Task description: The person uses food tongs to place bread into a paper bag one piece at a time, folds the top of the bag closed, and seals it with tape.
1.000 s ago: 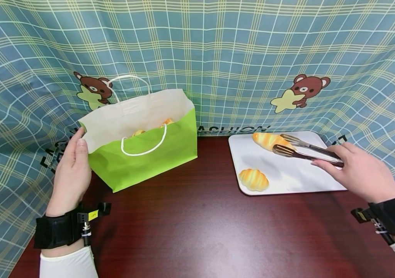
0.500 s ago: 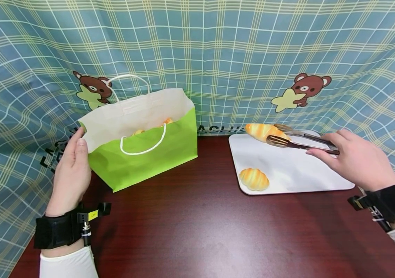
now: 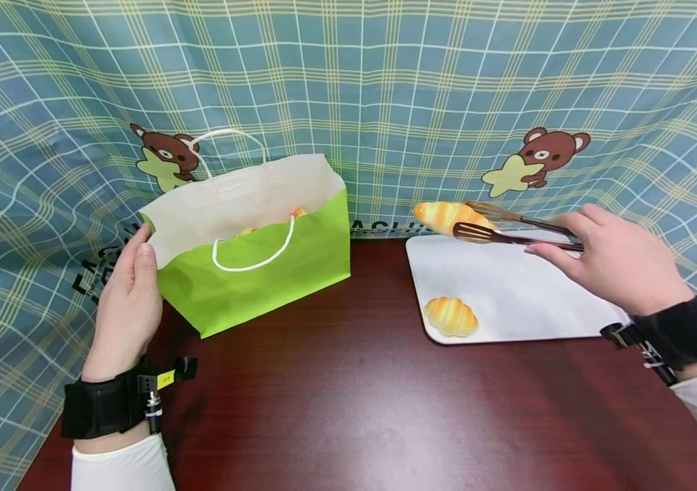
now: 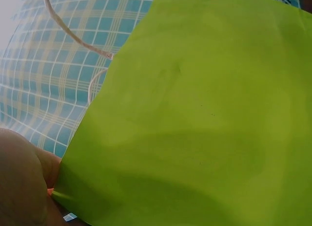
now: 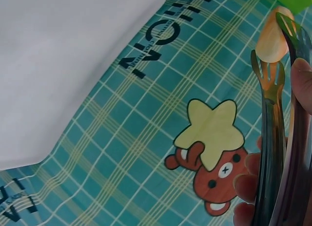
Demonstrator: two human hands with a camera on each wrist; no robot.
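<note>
My left hand (image 3: 127,307) holds the left edge of a green paper bag (image 3: 262,283), thumb at its side near the rim. The bag stands upright with its white inside showing, and pieces of bread peek over the front edge. My right hand (image 3: 625,262) grips brown serving tongs (image 3: 511,239) with slotted tips. Between those tips a long striped bread roll (image 3: 437,215) is pinched, raised over the back left of a white tray (image 3: 539,300). In the right wrist view the roll (image 5: 271,41) shows between the two tong ends, fingers wrapped round the handles.
A small croissant (image 3: 451,316) lies in the tray's front left corner. Dark wooden table (image 3: 348,402) spreads in front of bag and tray. A plaid curtain (image 3: 373,88) with bear prints hangs close behind both. White string handles (image 3: 256,268) loop from the bag.
The right hand has lifted the bread roll off the tray with the tongs and moved it up and left. The left hand and the bag have stayed in place.
</note>
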